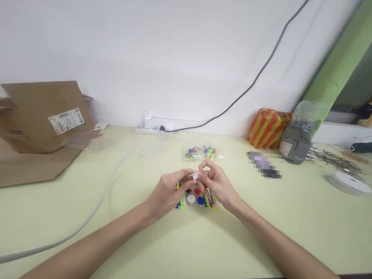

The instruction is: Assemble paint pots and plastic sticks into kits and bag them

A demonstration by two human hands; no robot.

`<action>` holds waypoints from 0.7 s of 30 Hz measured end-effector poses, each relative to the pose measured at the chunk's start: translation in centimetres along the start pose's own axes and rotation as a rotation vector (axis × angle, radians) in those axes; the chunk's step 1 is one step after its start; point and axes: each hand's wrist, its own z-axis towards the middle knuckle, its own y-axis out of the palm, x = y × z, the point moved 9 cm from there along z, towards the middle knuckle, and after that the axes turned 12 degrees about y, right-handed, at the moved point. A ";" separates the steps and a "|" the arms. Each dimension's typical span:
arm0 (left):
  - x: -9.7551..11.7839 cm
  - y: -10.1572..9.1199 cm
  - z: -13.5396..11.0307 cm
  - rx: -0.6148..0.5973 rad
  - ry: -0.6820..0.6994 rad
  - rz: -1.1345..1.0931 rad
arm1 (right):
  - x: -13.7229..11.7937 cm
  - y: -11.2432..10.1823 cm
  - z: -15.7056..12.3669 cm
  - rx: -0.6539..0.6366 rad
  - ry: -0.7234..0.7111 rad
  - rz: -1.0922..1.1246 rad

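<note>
Both hands are raised close together over the desk, fingers narrowed to a pinch. The left hand (168, 194) and the right hand (217, 184) meet at a small white plastic piece (195, 175), held at the fingertips; its exact form is too small to determine.

Directly beneath the hands lies a group of coloured plastic parts (196, 199), including red, blue, white and black discs, with green, yellow and blue pieces at the edges. Just beyond the fingertips lies a clear bag of coloured parts (201, 153).

The pale green desk (237, 248) extends on all sides. To the right are a pixelated object (263, 164), unidentifiable, a red-and-yellow striped bag (267, 129), a grey wrapped package (295, 143) and a white tape roll (349, 183). Ahead stands a white power strip (153, 129). To the left are a grey cable (61, 235) and a labelled cardboard box (42, 116).
</note>
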 end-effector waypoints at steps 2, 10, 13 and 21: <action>0.3 0.0 0.0 -0.005 0.040 0.020 | 0.3 0.1 -0.1 -0.021 0.018 -0.001; 0.5 -1.1 0.5 -0.001 0.091 0.206 | -2.2 -0.4 -0.8 0.086 -0.112 -0.106; -0.1 -1.2 0.5 -0.026 0.122 0.276 | -3.3 -1.1 -0.9 0.168 -0.180 -0.240; -1.8 -1.8 0.4 -0.091 0.116 0.481 | -1.1 -9.6 0.9 0.521 -0.137 -0.817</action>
